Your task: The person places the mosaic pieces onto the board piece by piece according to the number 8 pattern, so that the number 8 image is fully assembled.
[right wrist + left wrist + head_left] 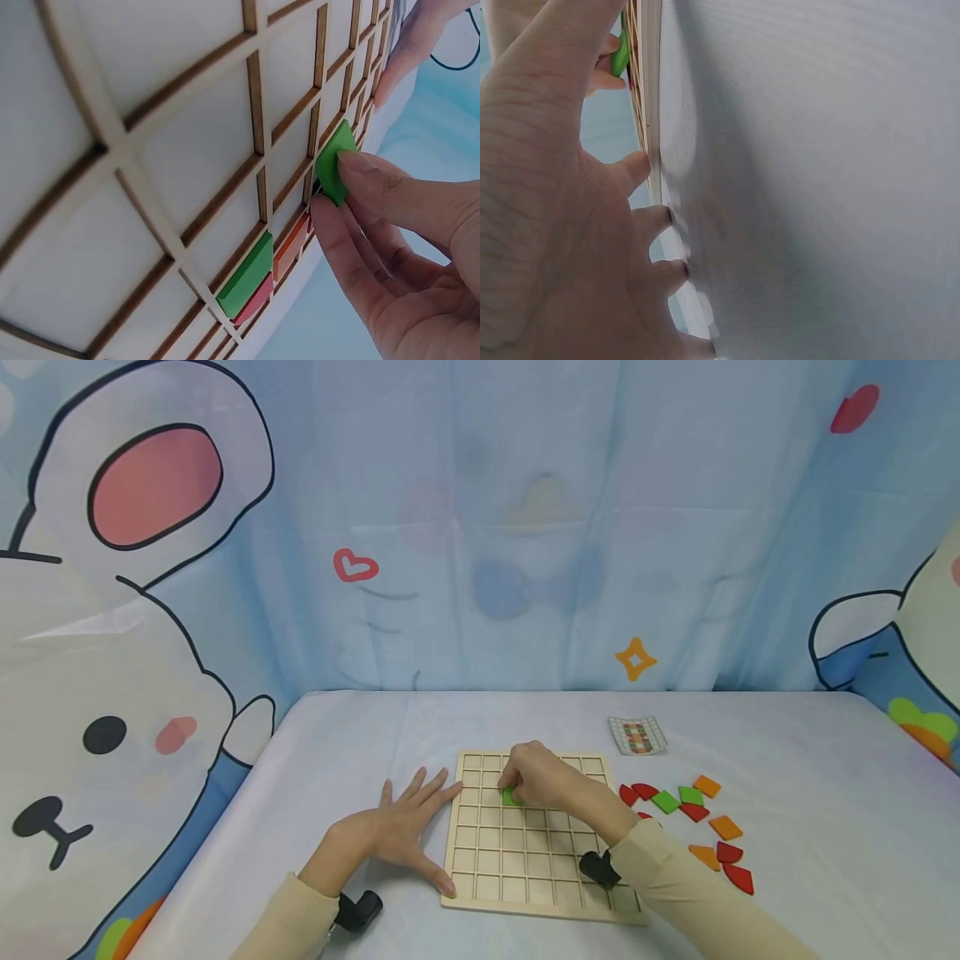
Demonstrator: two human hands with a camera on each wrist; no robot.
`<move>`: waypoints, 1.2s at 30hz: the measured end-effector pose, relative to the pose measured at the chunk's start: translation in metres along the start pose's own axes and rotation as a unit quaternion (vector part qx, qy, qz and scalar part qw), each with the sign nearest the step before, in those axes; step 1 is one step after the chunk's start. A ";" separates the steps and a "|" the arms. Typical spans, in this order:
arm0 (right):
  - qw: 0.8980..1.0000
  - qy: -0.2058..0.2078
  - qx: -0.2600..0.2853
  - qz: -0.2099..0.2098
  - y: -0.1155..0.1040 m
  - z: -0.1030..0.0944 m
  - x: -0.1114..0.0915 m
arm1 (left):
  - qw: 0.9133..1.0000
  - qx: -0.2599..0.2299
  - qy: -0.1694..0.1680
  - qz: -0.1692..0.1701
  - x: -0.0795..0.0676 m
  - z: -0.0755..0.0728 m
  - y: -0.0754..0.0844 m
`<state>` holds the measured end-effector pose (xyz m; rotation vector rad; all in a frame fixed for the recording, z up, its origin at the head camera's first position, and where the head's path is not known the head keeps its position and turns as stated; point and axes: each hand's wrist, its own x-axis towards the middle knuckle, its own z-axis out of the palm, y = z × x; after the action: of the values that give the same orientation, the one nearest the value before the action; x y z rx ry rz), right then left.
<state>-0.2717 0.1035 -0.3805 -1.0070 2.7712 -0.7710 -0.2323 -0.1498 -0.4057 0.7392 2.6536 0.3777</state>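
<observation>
A pale wooden grid board (502,864) lies on the table. My right hand (543,775) is over its upper middle and pinches a green square tile (336,163) between thumb and fingers, tilted at a cell. In the right wrist view, another green tile (249,276), an orange tile (289,249) and a red piece (255,298) sit in cells nearby; the right hand hides them in the head view. My left hand (405,828) spreads its fingers at the board's left side, with the thumb touching the lower left corner and the index finger the left edge.
Right of the board lie several loose pieces: red curved ones (738,878), green squares (665,802) and orange ones (725,827). A small card with a printed coloured grid (637,737) lies behind them. A patterned blue curtain (525,527) hangs behind the white-covered table (840,827).
</observation>
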 end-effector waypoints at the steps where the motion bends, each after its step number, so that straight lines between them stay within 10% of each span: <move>1: 1.000 -0.001 0.000 0.006 -0.001 0.000 0.000 | 1.000 0.000 0.000 -0.001 0.000 0.000 0.000; 24: 1.000 0.021 0.002 -0.014 0.004 0.004 -0.010 | 1.000 -0.011 0.000 0.006 0.000 0.001 -0.001; 36: 0.999 0.037 -0.030 -0.026 0.016 -0.015 -0.060 | 1.000 -0.013 0.003 0.010 0.001 0.001 -0.001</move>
<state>-0.2379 0.1576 -0.3803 -1.0865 2.8574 -0.7501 -0.2330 -0.1503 -0.4074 0.7568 2.6443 0.4209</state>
